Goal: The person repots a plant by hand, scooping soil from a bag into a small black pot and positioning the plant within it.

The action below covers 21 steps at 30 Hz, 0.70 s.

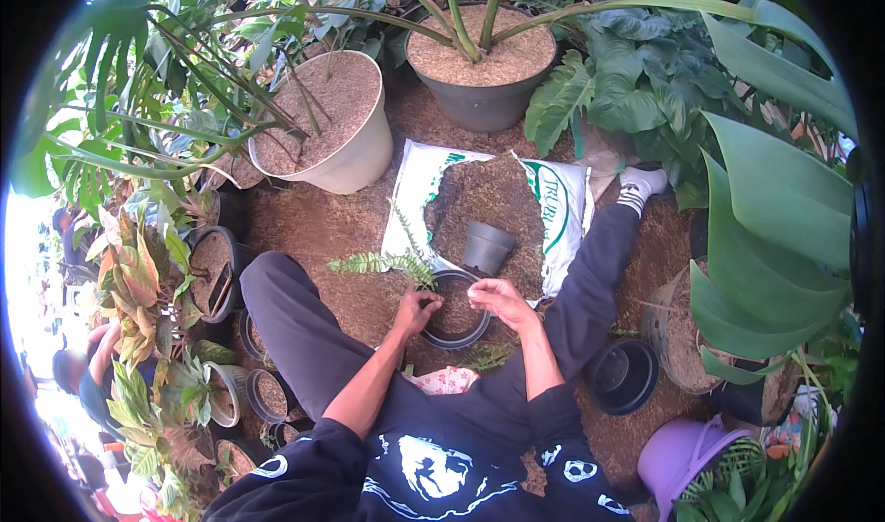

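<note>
Subject of inspection: a small fern [383,262] at the left edge of a round black pot [454,344], which stands on the brown ground [336,222] between the seated person's legs. The left hand [418,310] has its fingers curled inward and appears to pinch the fern at its base, just beside the pot's left rim. The right hand [502,301] is at the opposite side, over the right rim; its fingertips are drawn close together, though whether they meet or grip a small piece cannot be told. Position relative to the hands: the fronds extend up and to the left from the left hand, one nearly upright, others lying outward; the right hand is apart from them, with the pot's opening between. Handling assessment: the fern should prove light, soft and fragile, the thin fronds liable to bend or snap; hold is best taken low, where the stems gather, and not by the leaf tips. The pot looks like thin plastic, smooth and fairly stiff, and is judged best steadied by its rim. Beyond it lies a torn white bag [403,204] of dark soil [481,188], with a smaller grey pot [489,248] resting tilted on that soil. Root condition: hidden from view.
</note>
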### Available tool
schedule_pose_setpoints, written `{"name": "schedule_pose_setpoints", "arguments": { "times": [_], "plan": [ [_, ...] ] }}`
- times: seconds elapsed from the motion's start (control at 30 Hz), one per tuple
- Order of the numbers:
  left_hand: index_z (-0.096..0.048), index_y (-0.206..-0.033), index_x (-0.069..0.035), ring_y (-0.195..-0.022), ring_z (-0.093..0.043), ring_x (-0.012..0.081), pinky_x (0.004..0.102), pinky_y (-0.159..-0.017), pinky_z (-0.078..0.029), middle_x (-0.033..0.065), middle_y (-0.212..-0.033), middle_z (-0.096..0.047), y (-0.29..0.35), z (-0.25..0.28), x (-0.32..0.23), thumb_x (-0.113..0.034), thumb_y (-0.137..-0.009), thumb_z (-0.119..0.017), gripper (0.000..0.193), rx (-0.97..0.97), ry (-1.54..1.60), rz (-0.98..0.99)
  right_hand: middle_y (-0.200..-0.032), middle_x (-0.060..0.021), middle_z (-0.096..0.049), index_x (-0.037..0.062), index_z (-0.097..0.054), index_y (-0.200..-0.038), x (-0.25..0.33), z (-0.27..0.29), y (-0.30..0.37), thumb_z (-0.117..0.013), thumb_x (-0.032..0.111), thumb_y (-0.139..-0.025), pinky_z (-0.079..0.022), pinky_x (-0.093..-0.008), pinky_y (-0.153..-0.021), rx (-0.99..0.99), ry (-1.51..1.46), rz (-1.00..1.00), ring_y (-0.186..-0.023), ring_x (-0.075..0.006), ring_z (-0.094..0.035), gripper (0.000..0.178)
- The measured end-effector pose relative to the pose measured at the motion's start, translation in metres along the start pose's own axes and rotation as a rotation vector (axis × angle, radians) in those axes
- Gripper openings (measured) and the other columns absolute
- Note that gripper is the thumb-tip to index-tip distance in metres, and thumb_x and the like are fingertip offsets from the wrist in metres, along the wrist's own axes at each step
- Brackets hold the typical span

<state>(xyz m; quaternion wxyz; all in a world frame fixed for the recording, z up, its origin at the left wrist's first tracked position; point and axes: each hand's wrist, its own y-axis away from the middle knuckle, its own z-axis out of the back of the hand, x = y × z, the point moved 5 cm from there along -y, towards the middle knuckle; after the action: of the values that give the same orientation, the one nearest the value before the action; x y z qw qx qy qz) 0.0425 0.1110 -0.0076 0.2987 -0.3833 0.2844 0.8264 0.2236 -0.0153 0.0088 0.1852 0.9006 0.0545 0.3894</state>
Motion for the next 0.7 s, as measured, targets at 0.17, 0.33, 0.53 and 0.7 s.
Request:
{"name": "schedule_pose_setpoints", "arguments": {
  "times": [0.17,0.33,0.53,0.7],
  "plan": [
    [-0.075,-0.094,-0.003,-0.099,-0.062,0.0242,0.0391,-0.092,-0.048,0.0109,-0.098,-0.074,0.000,-0.002,0.003,-0.011,-0.086,-0.073,0.011,-0.010,0.013,0.046,-0.102,-0.0076,-0.068,0.0042,-0.062,-0.108,0.003,-0.006,0.005,-0.068,0.010,-0.092,-0.055,-0.0312,-0.089,0.134,-0.008,-0.030,-0.098,-0.0180,-0.068,0.017],
    [-0.077,-0.094,-0.006,-0.104,-0.061,0.0264,0.0395,-0.094,-0.046,0.0139,-0.094,-0.073,0.000,0.000,-0.006,-0.013,-0.085,-0.074,0.012,-0.038,0.027,0.093,-0.104,-0.0106,-0.069,0.0032,-0.059,-0.116,0.012,-0.006,0.011,-0.070,0.011,-0.090,-0.054,-0.0315,-0.092,0.258,-0.227,0.018,-0.101,-0.0193,-0.068,0.030],
    [-0.077,-0.096,-0.007,-0.099,-0.063,0.0292,0.0409,-0.092,-0.047,0.0172,-0.092,-0.072,-0.004,-0.007,0.019,-0.014,-0.085,-0.073,0.014,-0.042,0.027,0.052,-0.111,-0.0142,-0.070,-0.0029,-0.038,-0.145,0.025,-0.014,0.017,-0.076,0.011,-0.084,-0.050,-0.0345,-0.101,0.330,-0.272,0.041,-0.116,-0.0270,-0.064,0.074],
    [-0.075,-0.098,-0.003,-0.083,-0.069,0.0272,0.0365,-0.081,-0.053,0.0152,-0.088,-0.073,-0.006,-0.007,0.013,-0.010,-0.085,-0.068,0.015,-0.027,0.083,0.075,-0.156,-0.0205,-0.033,0.0187,0.001,-0.159,0.031,-0.076,0.045,-0.082,0.003,-0.075,-0.029,-0.0483,-0.117,0.773,-0.216,-0.117,-0.147,-0.0317,-0.029,0.120]
  ]
}}
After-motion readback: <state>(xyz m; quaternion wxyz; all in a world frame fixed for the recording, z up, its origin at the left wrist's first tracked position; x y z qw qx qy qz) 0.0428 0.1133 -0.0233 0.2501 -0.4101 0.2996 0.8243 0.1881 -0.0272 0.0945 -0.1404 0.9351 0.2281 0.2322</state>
